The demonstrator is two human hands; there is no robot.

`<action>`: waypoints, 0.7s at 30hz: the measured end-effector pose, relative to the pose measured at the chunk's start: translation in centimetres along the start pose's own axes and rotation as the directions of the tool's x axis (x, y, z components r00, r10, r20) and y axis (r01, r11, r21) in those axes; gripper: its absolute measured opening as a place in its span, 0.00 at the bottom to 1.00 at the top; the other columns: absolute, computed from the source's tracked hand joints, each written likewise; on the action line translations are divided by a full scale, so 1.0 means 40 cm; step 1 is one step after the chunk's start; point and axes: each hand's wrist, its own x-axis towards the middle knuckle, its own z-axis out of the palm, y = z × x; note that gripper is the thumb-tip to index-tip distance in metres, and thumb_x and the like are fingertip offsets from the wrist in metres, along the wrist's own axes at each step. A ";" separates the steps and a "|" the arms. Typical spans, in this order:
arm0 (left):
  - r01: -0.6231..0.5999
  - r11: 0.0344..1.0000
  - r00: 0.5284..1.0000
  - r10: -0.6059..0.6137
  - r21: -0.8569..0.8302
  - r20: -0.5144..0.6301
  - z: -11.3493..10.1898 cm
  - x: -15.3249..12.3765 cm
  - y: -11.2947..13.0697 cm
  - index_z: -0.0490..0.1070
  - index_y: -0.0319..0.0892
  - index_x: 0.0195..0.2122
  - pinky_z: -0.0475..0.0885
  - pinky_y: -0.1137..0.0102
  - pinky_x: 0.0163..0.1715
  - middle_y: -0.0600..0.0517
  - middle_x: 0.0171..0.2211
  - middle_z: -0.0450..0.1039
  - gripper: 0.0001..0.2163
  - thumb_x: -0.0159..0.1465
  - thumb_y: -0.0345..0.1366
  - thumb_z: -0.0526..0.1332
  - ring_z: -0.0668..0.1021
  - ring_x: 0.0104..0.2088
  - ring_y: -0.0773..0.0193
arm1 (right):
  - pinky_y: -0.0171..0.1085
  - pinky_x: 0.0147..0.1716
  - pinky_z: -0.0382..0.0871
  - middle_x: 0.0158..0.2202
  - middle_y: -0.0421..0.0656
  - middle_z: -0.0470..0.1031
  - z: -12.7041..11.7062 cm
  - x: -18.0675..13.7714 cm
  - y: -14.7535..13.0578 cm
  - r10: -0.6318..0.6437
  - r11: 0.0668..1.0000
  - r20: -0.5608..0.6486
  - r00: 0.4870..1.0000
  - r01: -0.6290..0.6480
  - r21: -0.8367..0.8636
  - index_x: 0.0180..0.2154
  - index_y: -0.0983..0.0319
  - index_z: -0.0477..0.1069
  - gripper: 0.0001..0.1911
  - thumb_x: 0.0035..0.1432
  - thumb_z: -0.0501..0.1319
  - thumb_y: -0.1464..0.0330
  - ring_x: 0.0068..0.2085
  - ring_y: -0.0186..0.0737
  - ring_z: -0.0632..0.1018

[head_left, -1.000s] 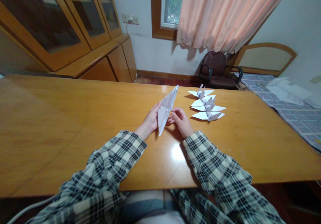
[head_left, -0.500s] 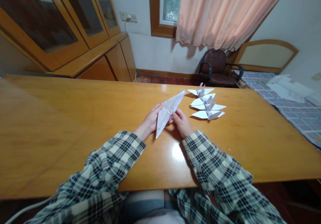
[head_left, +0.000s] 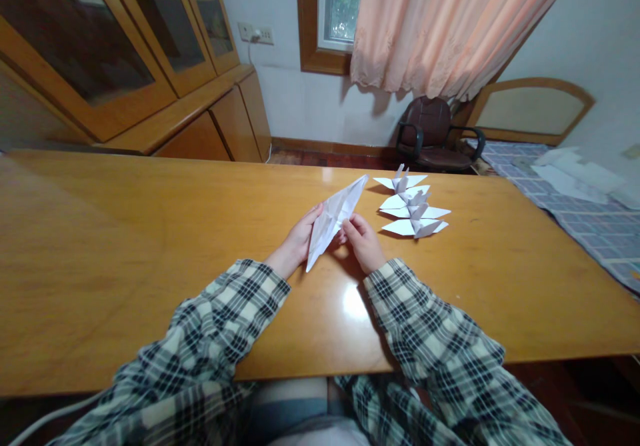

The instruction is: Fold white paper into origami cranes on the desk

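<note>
Between my hands, above the table, is a folded sheet of white paper point(head_left: 336, 218), a long creased diamond slanting from lower left to upper right. My left hand point(head_left: 301, 238) grips its left side, with the thumb on top and the other fingers hidden beneath. On the right edge, near the middle, my right hand point(head_left: 363, 241) pinches the paper between thumb and fingers. Several folded paper cranes point(head_left: 416, 213) stand in a row to the right of my right hand, their pointed wings spread out.
The wooden table point(head_left: 150, 233) stretches wide on both sides. Beyond it are a dark office chair point(head_left: 433, 129) and a pink curtain point(head_left: 435, 26). A glass-fronted cabinet point(head_left: 165, 99) stands at the left. White papers point(head_left: 575, 173) lie on a checked cloth point(head_left: 550, 196) at the right.
The folded paper has tilted slightly, and its ends have shifted a little to the left and up. Both hands keep their hold. The cranes have not moved.
</note>
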 end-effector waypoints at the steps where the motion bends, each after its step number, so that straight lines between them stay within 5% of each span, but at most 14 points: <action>1: 0.002 1.000 1.000 -0.002 -0.010 -0.006 0.002 -0.001 0.001 0.69 0.38 0.52 0.80 0.59 0.34 0.46 0.31 0.80 0.13 0.70 0.37 0.55 0.81 0.22 0.59 | 0.33 0.29 0.68 0.25 0.35 0.70 0.000 0.001 0.000 -0.004 1.000 -0.004 1.000 0.004 -0.002 0.32 0.58 0.68 0.23 0.50 0.66 0.46 0.26 0.31 0.70; 6: -0.035 0.999 0.999 0.035 0.013 0.003 0.009 -0.004 0.000 0.70 0.38 0.46 0.80 0.59 0.35 0.46 0.32 0.80 0.10 0.68 0.37 0.58 0.81 0.26 0.58 | 0.34 0.28 0.66 0.24 0.35 0.69 -0.004 0.005 0.004 -0.033 0.999 -0.033 0.999 0.032 -0.024 0.34 0.58 0.70 0.18 0.53 0.66 0.51 0.26 0.32 0.70; 14: -0.400 0.904 0.909 0.412 0.151 -0.056 0.007 0.009 -0.015 0.71 0.39 0.41 0.75 0.76 0.36 0.53 0.35 0.78 0.09 0.61 0.34 0.67 0.79 0.33 0.69 | 0.34 0.27 0.67 0.27 0.36 0.71 -0.010 0.009 0.008 -0.055 0.996 -0.074 0.996 0.049 -0.079 0.35 0.58 0.70 0.12 0.51 0.64 0.60 0.25 0.32 0.69; 21: -0.399 0.861 0.905 0.425 0.315 -0.018 0.016 -0.002 -0.024 0.66 0.44 0.51 0.75 0.71 0.38 0.51 0.36 0.78 0.21 0.59 0.39 0.69 0.81 0.34 0.63 | 0.34 0.24 0.66 0.21 0.34 0.68 -0.015 0.015 0.032 -0.017 0.988 -0.101 0.995 0.001 -0.156 0.30 0.59 0.67 0.10 0.48 0.64 0.62 0.22 0.32 0.69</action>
